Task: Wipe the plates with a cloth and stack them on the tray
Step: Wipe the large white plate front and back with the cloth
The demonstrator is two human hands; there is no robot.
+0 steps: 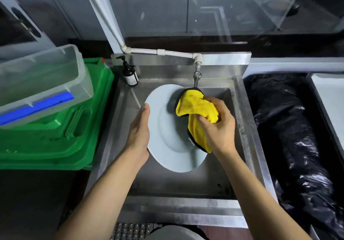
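Wiping of one plate (167,128) is going on over the sink (176,184); no tray or stack is showing, so stacking is probably all ahead.
Left hand (138,130) is bracing the plate's left rim with straight fingers, thumb hidden, keeping it tilted; right hand (217,126) is clutching the bunched cloth (197,109) in curled fingers, pressing it on the plate's right side.
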